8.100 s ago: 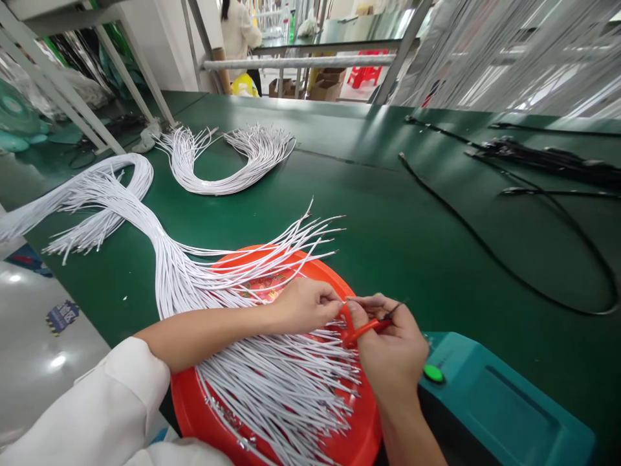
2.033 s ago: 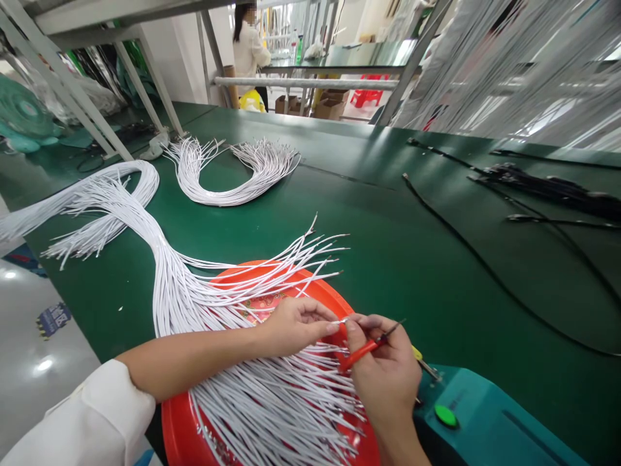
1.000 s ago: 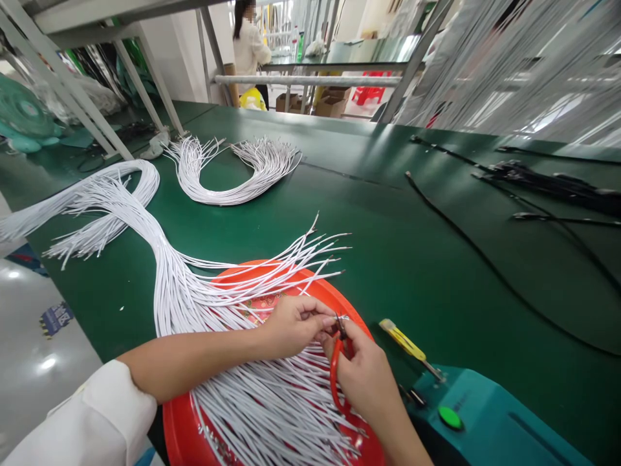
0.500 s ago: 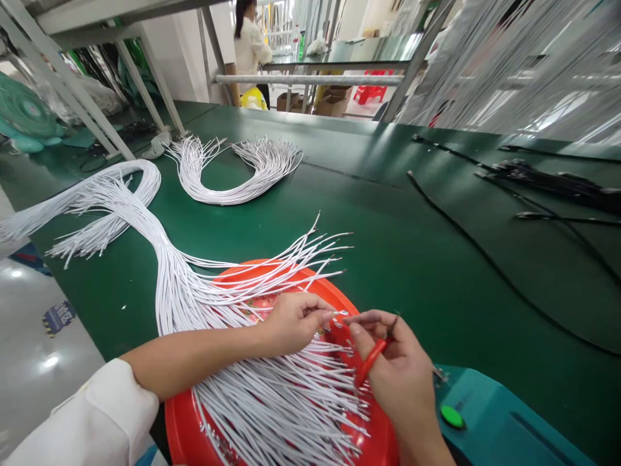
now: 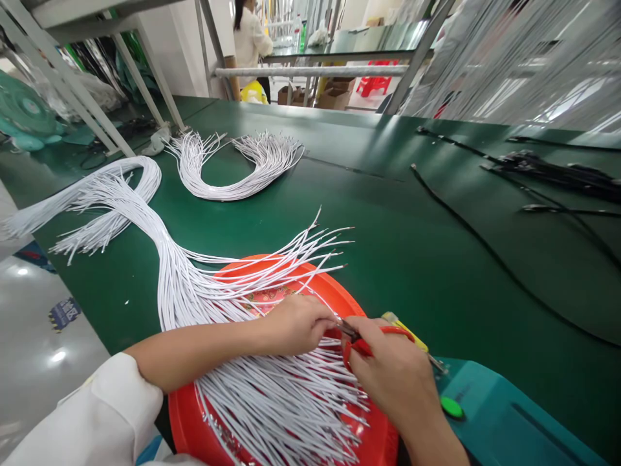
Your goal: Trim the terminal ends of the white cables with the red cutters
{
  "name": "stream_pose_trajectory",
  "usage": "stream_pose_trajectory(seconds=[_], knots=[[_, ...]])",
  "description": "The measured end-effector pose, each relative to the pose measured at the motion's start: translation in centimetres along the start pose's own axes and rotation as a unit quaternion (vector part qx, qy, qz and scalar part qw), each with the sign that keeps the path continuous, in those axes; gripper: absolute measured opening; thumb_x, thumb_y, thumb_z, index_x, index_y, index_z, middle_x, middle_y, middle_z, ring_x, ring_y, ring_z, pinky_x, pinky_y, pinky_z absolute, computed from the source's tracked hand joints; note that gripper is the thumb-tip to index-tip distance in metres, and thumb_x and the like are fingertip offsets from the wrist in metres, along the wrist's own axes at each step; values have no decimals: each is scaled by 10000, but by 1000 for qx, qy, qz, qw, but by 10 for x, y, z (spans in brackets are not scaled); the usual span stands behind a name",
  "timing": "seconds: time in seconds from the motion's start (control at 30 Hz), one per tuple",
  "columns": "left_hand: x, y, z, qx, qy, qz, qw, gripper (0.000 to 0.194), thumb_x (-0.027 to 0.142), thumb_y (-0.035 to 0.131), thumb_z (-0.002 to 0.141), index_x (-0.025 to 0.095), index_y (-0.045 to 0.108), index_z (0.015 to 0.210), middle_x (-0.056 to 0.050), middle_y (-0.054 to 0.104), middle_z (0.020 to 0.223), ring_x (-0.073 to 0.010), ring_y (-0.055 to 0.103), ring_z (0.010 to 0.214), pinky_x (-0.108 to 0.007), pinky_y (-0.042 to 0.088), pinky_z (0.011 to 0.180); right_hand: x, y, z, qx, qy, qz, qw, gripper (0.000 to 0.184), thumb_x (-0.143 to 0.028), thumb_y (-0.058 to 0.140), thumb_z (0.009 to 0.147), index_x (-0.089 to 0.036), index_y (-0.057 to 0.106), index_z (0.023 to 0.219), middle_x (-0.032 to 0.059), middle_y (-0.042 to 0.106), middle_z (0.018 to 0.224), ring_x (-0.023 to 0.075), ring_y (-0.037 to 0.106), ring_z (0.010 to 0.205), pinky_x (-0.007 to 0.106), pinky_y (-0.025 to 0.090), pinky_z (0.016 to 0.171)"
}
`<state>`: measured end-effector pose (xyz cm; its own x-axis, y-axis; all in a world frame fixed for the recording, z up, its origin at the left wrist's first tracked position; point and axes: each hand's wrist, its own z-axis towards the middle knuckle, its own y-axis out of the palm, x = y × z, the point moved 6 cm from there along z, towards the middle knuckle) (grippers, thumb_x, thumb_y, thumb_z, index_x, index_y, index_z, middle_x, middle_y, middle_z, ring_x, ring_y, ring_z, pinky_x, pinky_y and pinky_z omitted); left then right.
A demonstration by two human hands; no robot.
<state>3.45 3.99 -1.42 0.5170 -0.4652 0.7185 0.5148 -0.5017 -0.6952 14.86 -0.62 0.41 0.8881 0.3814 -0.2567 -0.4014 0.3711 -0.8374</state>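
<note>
My left hand pinches the end of a white cable above the red basin. In my right hand are red-handled scissors, their blades at the cable end by my left fingertips. Beneath both hands, a thick spread of white cables lies across the basin, ends pointing right. Another part of the white bundle runs up and left from the basin, with several loose ends fanning out above its rim. The exact tip between my left fingers is too small to make out.
A curved bundle of white cables lies farther back on the green table. Black cables rest at right. Near my right wrist sits a teal machine with a green button, beside a yellow-handled tool. A person stands beyond.
The scissors have swung from hanging in my right palm to pointing forward, blades now at the cable end. My right hand has turned, uncovering the yellow-handled tool.
</note>
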Motion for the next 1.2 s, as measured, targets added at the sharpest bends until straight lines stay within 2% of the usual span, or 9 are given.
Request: stream_pose_trajectory(seconds=[0.13,0.27,0.43,0.53,0.67,0.73,0.8,1.0,1.2], knots=[[2,9,-3,-43,58,103,992,287,99,448,804,163,678,965,-85,674,886,-188,610,838,-273,449,774,-1,9,-3,-66,9,-7,998,191,-154,433,699,-197,598,786,0,520,471,170,496,439,265,283,470],[2,15,-8,-81,119,189,971,285,109,463,810,179,660,1004,-70,649,853,-192,599,796,-298,453,753,8,20,-4,-191,120,114,967,133,-200,419,731,-220,542,774,9,583,570,177,545,535,256,331,503],[10,11,-11,-84,175,188,963,231,138,456,854,175,666,944,-47,672,922,-170,602,850,-290,449,804,18,28,-12,-261,272,335,863,77,-302,506,765,-227,497,749,-4,586,678,156,536,621,257,409,578],[15,5,-10,-48,193,133,971,230,126,459,859,182,669,936,-42,682,934,-144,608,857,-258,453,799,19,28,-14,-229,347,454,788,162,-306,627,690,-217,495,721,-19,549,666,144,520,642,245,423,580],[18,-8,-10,61,187,33,980,250,200,424,903,166,670,929,-53,676,870,-109,606,824,-208,463,759,19,27,-13,-157,450,568,672,361,-323,769,540,-207,483,728,-58,487,556,100,456,496,218,377,474],[18,-12,-11,110,171,27,979,269,250,424,906,151,674,905,-56,656,787,-109,595,759,-201,464,680,18,27,-13,-131,478,594,633,427,-348,795,501,-206,475,746,-68,480,514,85,428,430,211,346,432],[17,-13,-12,146,154,43,976,275,274,437,897,148,679,867,-46,630,707,-112,576,697,-204,444,605,18,28,-12,-108,490,598,625,456,-364,802,492,-205,466,755,-81,461,470,80,414,389,204,326,412],[13,-12,-11,212,108,66,969,217,250,495,854,165,686,797,-13,602,623,-97,538,611,-202,410,567,22,30,-12,-37,505,579,639,494,-373,819,485,-204,461,781,-84,488,513,67,430,403,185,346,397],[-11,-41,-2,286,-19,-25,958,153,225,557,801,160,674,726,-17,634,655,-108,543,620,-230,428,614,23,26,-12,-36,499,560,661,488,-389,824,482,-197,498,791,-47,554,571,97,502,449,213,423,425]])
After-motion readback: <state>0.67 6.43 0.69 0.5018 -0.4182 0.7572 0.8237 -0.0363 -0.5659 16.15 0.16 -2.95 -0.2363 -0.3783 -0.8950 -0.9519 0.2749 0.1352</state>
